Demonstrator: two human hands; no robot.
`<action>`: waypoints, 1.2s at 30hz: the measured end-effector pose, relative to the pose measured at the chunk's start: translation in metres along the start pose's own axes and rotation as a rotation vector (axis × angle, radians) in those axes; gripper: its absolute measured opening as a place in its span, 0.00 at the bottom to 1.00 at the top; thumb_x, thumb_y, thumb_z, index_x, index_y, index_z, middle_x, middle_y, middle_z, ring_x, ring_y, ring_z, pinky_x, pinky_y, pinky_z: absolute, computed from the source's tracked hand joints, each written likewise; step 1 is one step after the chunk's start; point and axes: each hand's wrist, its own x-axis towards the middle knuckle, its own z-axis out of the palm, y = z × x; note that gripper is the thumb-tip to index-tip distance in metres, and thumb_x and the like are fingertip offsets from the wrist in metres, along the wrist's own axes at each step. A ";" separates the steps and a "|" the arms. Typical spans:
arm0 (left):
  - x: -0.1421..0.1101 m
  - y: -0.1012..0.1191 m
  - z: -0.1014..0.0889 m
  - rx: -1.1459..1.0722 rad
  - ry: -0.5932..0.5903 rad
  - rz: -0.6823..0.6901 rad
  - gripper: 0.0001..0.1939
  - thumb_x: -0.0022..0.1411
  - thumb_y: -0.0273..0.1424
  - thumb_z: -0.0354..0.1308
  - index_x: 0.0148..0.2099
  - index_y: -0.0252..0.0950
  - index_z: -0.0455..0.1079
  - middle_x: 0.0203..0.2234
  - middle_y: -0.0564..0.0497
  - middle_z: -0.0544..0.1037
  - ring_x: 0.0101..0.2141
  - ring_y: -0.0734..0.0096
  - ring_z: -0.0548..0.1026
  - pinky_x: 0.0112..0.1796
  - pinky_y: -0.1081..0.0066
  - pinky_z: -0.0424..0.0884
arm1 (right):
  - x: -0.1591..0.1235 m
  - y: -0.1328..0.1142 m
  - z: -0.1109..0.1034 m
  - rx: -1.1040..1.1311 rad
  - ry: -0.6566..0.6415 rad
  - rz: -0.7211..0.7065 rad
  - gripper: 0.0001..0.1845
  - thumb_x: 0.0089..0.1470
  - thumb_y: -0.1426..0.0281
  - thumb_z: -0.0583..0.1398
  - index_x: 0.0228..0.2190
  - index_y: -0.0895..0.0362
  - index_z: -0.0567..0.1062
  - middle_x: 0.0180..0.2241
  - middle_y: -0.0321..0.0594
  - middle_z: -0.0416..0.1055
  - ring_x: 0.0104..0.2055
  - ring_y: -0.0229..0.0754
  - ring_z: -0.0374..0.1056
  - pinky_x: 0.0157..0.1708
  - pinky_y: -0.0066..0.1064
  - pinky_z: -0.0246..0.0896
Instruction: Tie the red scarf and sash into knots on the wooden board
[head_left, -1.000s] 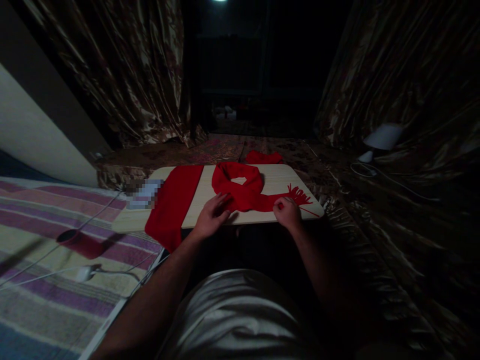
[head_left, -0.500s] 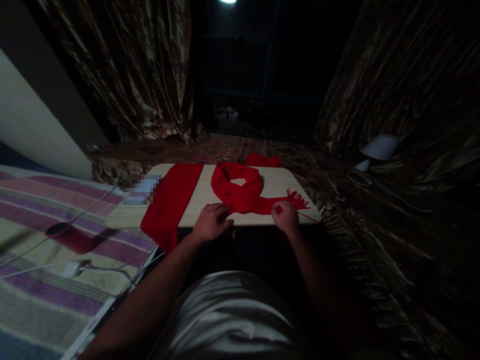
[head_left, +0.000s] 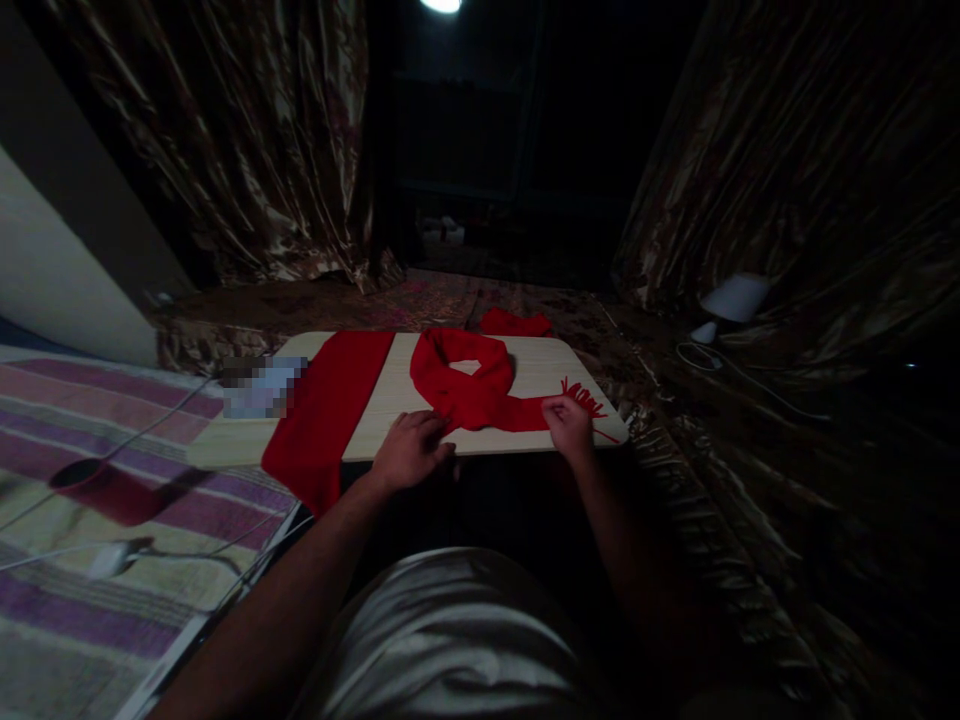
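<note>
A red fringed scarf (head_left: 487, 405) lies looped on a pale wooden board (head_left: 390, 390), its ends crossing below a small round opening. My right hand (head_left: 571, 430) is closed in a pinch on the scarf's right end, just beside the fringe (head_left: 581, 397). At the loop's lower left, the fingers of my left hand (head_left: 409, 452) curl onto the other end of the scarf. What lies beneath those fingers is partly hidden. Left of the loop, a flat strip of red cloth (head_left: 330, 400) spans the board and droops over its near edge.
A blurred-out flat item (head_left: 262, 388) lies on the board's left. Beside it, a striped bedspread (head_left: 45, 420) carries a dark red cylinder (head_left: 109, 490), a white plug (head_left: 110, 558) and cables. More red cloth (head_left: 515, 322) lies behind the board. A white lamp (head_left: 735, 298) stands right.
The whole view has shifted slightly, so things sit a little farther left. Both hands keep their places at the scarf's two ends, and the loop looks the same.
</note>
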 end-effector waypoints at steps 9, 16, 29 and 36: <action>0.001 -0.004 0.002 -0.009 -0.008 0.011 0.29 0.63 0.45 0.58 0.62 0.38 0.72 0.56 0.41 0.76 0.56 0.49 0.72 0.57 0.52 0.66 | 0.054 0.006 -0.082 -0.182 -0.215 0.198 0.06 0.44 0.71 0.62 0.28 0.58 0.79 0.28 0.42 0.78 0.33 0.45 0.74 0.38 0.37 0.72; 0.001 -0.005 0.004 0.005 -0.033 0.013 0.30 0.64 0.45 0.58 0.63 0.37 0.71 0.58 0.39 0.74 0.58 0.48 0.71 0.58 0.51 0.65 | 0.047 0.012 -0.080 -0.463 -0.543 -0.239 0.45 0.36 0.82 0.61 0.60 0.57 0.73 0.67 0.51 0.61 0.69 0.53 0.57 0.68 0.44 0.51; 0.002 -0.004 0.003 0.008 -0.036 0.010 0.30 0.63 0.45 0.57 0.63 0.36 0.71 0.59 0.37 0.74 0.58 0.46 0.71 0.59 0.48 0.64 | 0.083 -0.032 -0.041 -0.627 -0.982 -0.022 0.10 0.40 0.73 0.65 0.30 0.56 0.75 0.27 0.32 0.72 0.29 0.37 0.66 0.28 0.25 0.57; 0.002 -0.005 0.005 0.005 -0.023 0.024 0.29 0.64 0.46 0.57 0.63 0.38 0.71 0.59 0.38 0.74 0.58 0.47 0.71 0.59 0.48 0.64 | 0.092 -0.077 -0.047 0.196 -0.822 0.209 0.17 0.42 0.65 0.66 0.35 0.55 0.71 0.30 0.33 0.73 0.26 0.37 0.67 0.24 0.26 0.62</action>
